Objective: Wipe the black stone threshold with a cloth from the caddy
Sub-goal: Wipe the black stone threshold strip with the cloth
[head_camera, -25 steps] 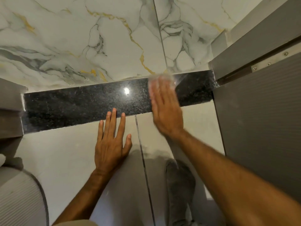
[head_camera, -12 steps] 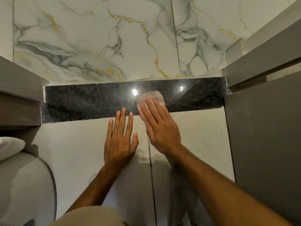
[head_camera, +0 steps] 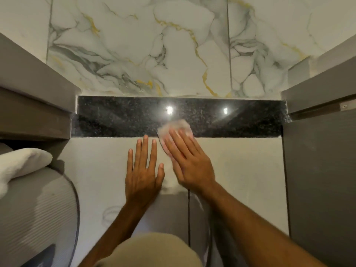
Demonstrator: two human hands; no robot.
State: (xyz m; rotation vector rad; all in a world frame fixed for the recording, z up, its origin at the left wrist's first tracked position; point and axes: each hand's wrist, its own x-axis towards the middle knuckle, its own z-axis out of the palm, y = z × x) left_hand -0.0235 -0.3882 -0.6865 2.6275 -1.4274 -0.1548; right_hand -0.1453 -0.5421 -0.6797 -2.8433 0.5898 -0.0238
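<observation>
The right hand (head_camera: 189, 162), fingers straight, is pressing the cloth (head_camera: 177, 126) flat so its whole face rubs the threshold's (head_camera: 125, 116) near edge, about mid-length. The left hand (head_camera: 143, 170) is lying open and empty on the floor (head_camera: 240, 170) just beside it, likely bracing the person's weight.

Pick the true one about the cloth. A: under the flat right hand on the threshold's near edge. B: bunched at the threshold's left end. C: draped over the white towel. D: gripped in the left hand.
A: the cloth lies under the straight fingers of the right hand, on the near edge of the black threshold.
</observation>
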